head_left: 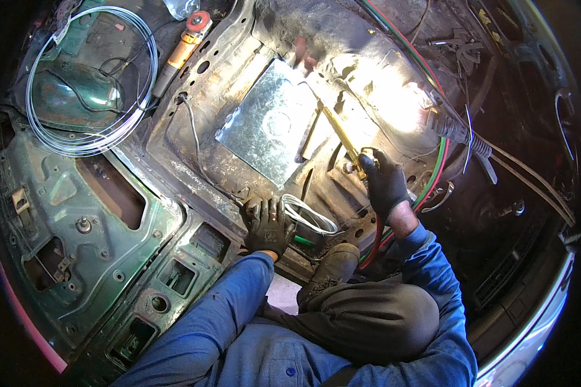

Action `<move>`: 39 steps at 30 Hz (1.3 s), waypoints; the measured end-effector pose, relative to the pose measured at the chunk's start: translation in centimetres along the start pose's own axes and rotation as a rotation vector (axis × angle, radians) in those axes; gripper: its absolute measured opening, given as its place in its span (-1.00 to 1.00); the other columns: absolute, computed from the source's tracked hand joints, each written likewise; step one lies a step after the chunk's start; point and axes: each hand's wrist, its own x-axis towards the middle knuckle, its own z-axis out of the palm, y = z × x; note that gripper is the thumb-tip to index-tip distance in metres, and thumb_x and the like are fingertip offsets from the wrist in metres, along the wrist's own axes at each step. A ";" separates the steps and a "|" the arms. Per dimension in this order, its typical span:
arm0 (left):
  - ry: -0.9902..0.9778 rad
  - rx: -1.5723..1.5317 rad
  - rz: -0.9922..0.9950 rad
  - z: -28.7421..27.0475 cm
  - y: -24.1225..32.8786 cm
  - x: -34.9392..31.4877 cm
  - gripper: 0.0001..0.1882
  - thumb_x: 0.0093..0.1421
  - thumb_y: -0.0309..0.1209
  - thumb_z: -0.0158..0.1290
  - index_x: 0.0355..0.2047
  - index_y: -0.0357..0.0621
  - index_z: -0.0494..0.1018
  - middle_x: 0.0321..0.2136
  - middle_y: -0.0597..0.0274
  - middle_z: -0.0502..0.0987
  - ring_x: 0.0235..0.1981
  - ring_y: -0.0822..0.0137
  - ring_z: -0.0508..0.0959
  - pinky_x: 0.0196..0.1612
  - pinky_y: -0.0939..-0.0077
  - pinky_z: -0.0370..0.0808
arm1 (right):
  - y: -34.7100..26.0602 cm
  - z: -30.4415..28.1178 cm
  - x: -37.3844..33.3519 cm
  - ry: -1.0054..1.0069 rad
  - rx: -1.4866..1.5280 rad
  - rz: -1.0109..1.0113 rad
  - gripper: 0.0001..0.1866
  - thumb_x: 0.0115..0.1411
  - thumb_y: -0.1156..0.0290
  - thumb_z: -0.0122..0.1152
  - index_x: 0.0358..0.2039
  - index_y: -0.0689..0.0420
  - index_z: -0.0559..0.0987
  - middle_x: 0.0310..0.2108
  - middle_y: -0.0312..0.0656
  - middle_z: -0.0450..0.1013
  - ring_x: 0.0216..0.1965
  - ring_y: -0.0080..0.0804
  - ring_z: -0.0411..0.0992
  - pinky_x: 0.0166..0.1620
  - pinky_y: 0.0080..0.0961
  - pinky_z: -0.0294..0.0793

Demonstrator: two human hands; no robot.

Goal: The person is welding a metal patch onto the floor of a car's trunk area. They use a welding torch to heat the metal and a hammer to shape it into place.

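My right hand [387,184], in a black glove, is wrapped round the valve end of a brass gas torch [343,134]. The torch points up and left, its thin tip near the right edge of a shiny sheet-metal piece [265,122] that lies on the rusty car floor [229,84]. I see no clear flame in the glare. My gloved left hand [269,227] rests on the body sill with its fingers stretched out. Right beside those fingers is a loop of pale wire [310,216]. A dark cable runs to the sill next to this hand.
Red and green hoses [441,161] run along my right. An angle grinder [182,51] and a big wire coil [29,97] lie at the upper left. A green door panel [64,187] spans the left. Clamping pliers [461,48] and a wrench [440,198] lie at right.
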 end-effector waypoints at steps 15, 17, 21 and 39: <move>-0.037 0.016 -0.001 -0.1 0.0 0.0 -0.12 0.50 0.20 -0.19 0.61 -0.13 0.05 0.57 -0.02 0.17 0.59 -0.05 0.10 0.59 -0.15 -0.14 | -0.5 0.4 2.0 0.087 -0.007 -0.062 -0.46 0.53 -0.03 0.11 0.15 0.23 0.59 -0.34 0.21 0.65 -0.23 0.15 0.69 -0.17 -0.06 0.61; -0.027 0.007 -0.003 0.1 -0.1 -0.1 -0.11 0.50 0.21 -0.18 0.61 -0.13 0.05 0.56 -0.02 0.17 0.58 -0.05 0.11 0.59 -0.14 -0.13 | -0.7 0.4 2.0 0.071 -0.007 -0.050 -0.46 0.53 -0.02 0.12 0.16 0.23 0.59 -0.34 0.21 0.65 -0.22 0.14 0.69 -0.16 -0.07 0.61; -0.019 0.018 0.008 -0.1 0.0 0.0 -0.11 0.50 0.20 -0.19 0.60 -0.14 0.05 0.56 -0.02 0.17 0.58 -0.04 0.12 0.60 -0.11 -0.12 | 0.3 0.8 2.2 0.039 -0.052 -0.083 -0.48 0.53 0.00 0.14 0.15 0.23 0.60 -0.31 0.21 0.66 -0.17 0.13 0.70 -0.14 -0.08 0.62; -0.024 0.023 0.005 -0.4 0.1 0.1 -0.13 0.50 0.16 -0.16 0.60 -0.15 0.07 0.56 -0.01 0.18 0.57 -0.03 0.14 0.60 -0.10 -0.11 | 0.1 -0.2 0.3 0.049 -0.025 0.017 -0.43 0.52 -0.03 0.14 0.13 0.29 0.61 -0.27 0.29 0.64 -0.13 0.25 0.67 -0.09 0.00 0.62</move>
